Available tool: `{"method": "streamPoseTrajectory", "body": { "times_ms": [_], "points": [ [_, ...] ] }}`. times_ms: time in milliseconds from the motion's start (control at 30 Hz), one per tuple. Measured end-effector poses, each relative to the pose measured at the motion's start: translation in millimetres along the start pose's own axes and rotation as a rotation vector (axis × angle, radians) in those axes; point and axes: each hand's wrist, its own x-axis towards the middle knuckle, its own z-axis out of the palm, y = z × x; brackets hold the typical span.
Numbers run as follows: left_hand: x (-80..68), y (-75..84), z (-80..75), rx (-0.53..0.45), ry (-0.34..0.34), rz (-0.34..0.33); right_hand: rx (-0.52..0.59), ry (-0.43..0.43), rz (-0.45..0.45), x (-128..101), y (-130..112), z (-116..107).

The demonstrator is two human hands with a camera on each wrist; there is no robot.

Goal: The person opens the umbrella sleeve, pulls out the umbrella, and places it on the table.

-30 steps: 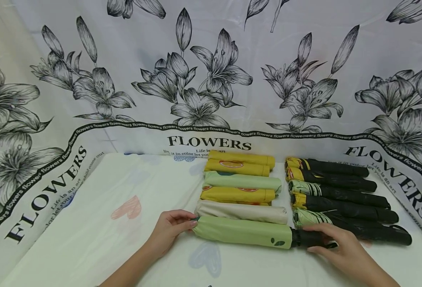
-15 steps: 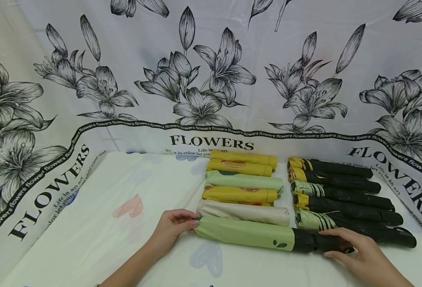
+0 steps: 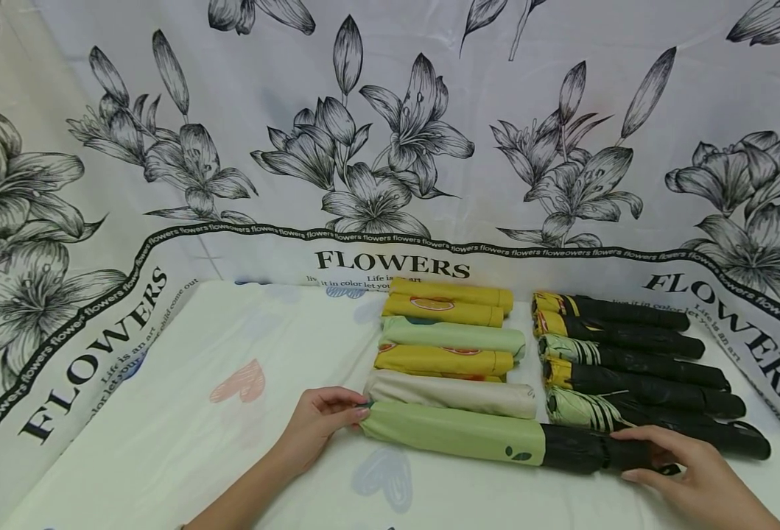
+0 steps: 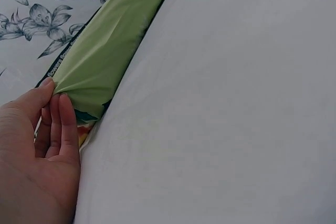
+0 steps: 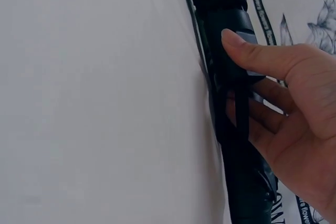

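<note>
A light green umbrella sleeve (image 3: 456, 433) with a small dark leaf print lies crosswise near the front. From its right end sticks a folded black umbrella (image 3: 570, 449). My left hand (image 3: 313, 428) pinches the sleeve's left end between thumb and fingertips; the left wrist view shows the sleeve cloth (image 4: 107, 51) creased at the pinch. My right hand (image 3: 694, 471) grips the umbrella's black handle (image 5: 223, 51), thumb on top and fingers behind, with a wrist strap (image 5: 241, 111) hanging by the fingers. The rest of the umbrella is hidden inside the sleeve.
Behind the sleeve lies a column of several rolled sleeves: cream (image 3: 452, 392), yellow (image 3: 444, 359) and pale green (image 3: 452, 337). To its right, several folded black umbrellas (image 3: 661, 364) with yellow or green ends lie in a row. A flower-printed curtain (image 3: 396, 147) hangs behind.
My right hand has moved right with the handle, and more black umbrella shows beyond the green sleeve. My left hand keeps its pinch on the sleeve's end. The head view shifted slightly.
</note>
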Motion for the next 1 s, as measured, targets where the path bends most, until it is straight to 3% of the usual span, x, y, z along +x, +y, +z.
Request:
{"method": "streamPoseTrajectory", "body": {
  "times_ms": [267, 567, 1000],
  "points": [
    [-0.5, 1.2, 2.0, 0.001, -0.001, -0.012, -0.004, -0.075, 0.072, -1.0, 12.6, -6.9],
    [0.4, 0.3, 2.6, 0.015, -0.001, -0.012, -0.024, -0.041, 0.065, -3.2, 23.3, -10.2],
    [1.0, -0.8, 0.9, 0.016, -0.002, 0.001, -0.037, -0.088, 0.107, 0.1, 28.0, -12.2]
  ]
}}
